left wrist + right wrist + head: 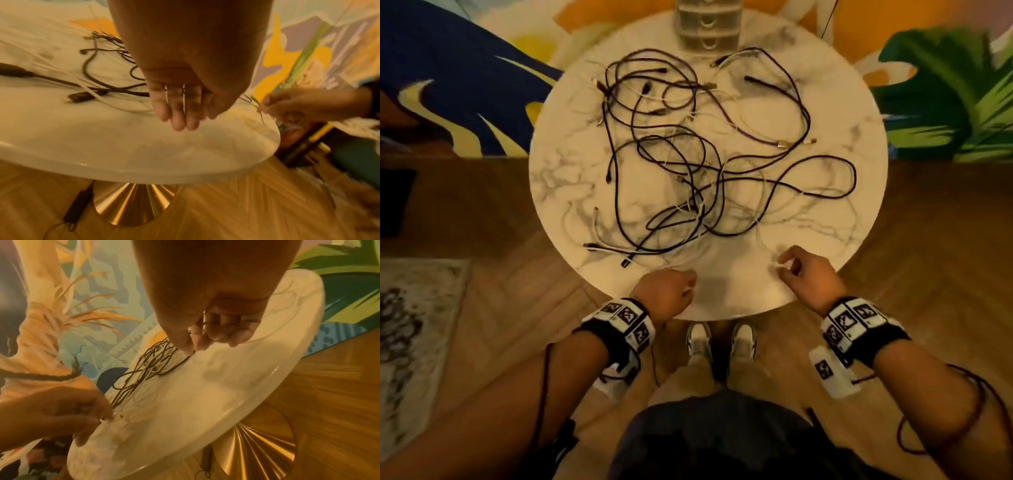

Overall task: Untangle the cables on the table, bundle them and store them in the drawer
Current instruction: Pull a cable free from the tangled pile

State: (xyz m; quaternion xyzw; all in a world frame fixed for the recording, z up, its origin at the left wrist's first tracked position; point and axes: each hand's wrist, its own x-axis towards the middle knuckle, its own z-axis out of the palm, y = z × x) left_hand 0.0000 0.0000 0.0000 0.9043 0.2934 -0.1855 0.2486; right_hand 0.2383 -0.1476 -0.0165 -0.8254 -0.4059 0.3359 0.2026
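A tangle of black and white cables (688, 164) sprawls over the round marble table (835, 240). A clear drawer unit (708, 24) stands at the table's far edge. My right hand (782, 265) hovers over the near right part of the table. Its thumb and forefinger pinch the end of a thin white cable (261, 115). My left hand (690, 286) sits at the near edge, fingers curled, and appears to pinch another stretch of thin white cable (101, 420). Both hands stay in front of the tangle, clear of the black loops.
The table stands on a gold cone base (133, 203) over a wooden floor. A black adapter with a cord (78, 206) lies on the floor beside the base. A patterned rug (414, 325) lies to the left. My shoes (722, 342) are under the near edge.
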